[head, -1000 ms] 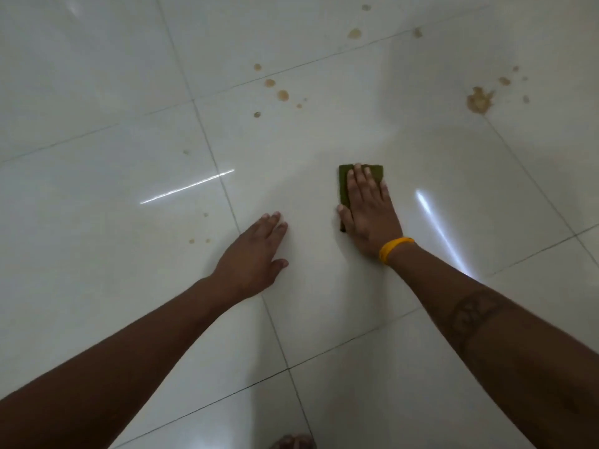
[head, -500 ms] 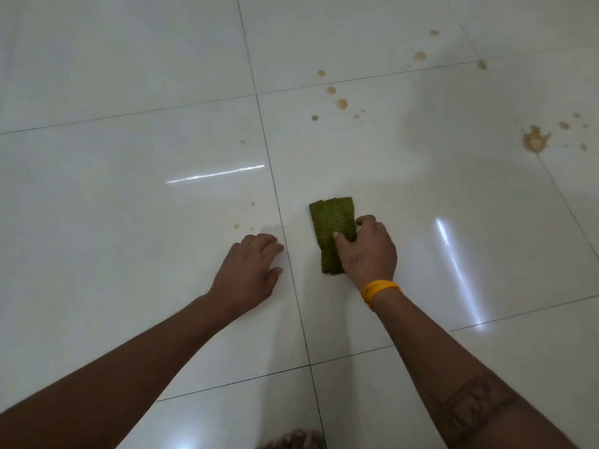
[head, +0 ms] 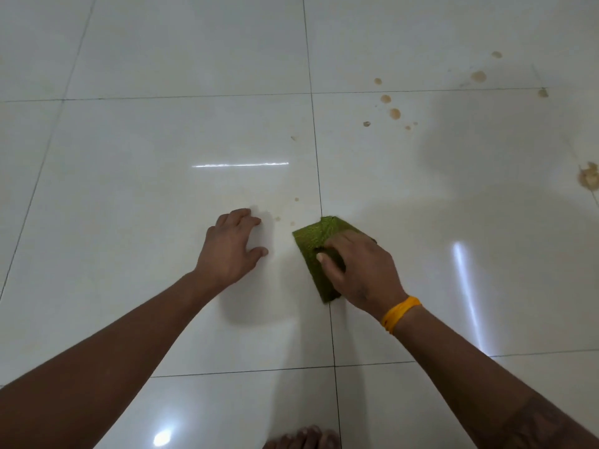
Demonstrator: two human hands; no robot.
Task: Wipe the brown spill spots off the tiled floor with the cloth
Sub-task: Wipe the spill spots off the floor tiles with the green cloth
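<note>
Head view: your right hand (head: 356, 270) presses the folded green cloth (head: 312, 251) flat on the tiled floor (head: 162, 140), fingers closed over it across a grout line. Your left hand (head: 231, 246) rests empty, fingers spread. Three small brown spots (head: 285, 215) lie just beside the cloth. It looks soft and light; press through the palm at its centre.

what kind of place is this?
Likely an indoor room, perhaps a home: glossy white tiled floor reflecting a ceiling tube light, and bare toes at the bottom edge. No furniture is visible.
</note>
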